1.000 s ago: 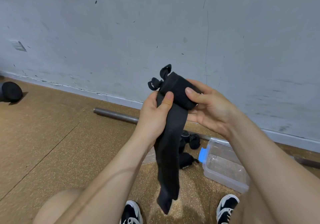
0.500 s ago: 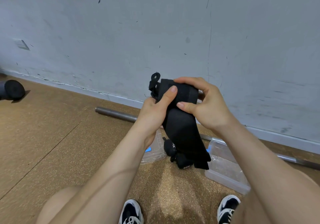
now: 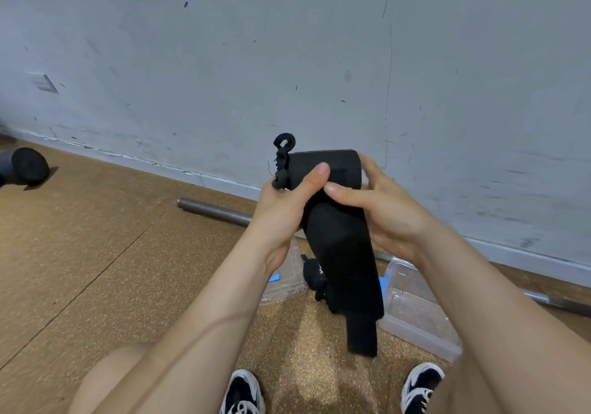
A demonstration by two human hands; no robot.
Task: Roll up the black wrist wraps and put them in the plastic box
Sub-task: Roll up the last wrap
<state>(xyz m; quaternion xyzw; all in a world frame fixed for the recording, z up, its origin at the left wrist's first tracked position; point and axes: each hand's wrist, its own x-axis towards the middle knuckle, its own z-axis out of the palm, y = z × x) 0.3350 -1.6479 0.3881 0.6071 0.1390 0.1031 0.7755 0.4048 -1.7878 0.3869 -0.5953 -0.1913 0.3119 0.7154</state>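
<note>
Cork floor [image 3: 96, 269] under a scuffed grey wall. Held up above it, black wrist wrap [image 3: 339, 247] partly rolled, gripped by curled left hand [image 3: 281, 212] and right hand [image 3: 387, 218], with loose tail hanging near the plastic box [image 3: 419, 321]. Likely risk: slackened thumbs, coil springing open

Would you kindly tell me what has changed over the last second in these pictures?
The wrist wrap has been wound further: its hanging tail is shorter than a second ago. The left hand and right hand still grip the rolled part. The plastic box and the other wrap on the floor have not moved.
</note>
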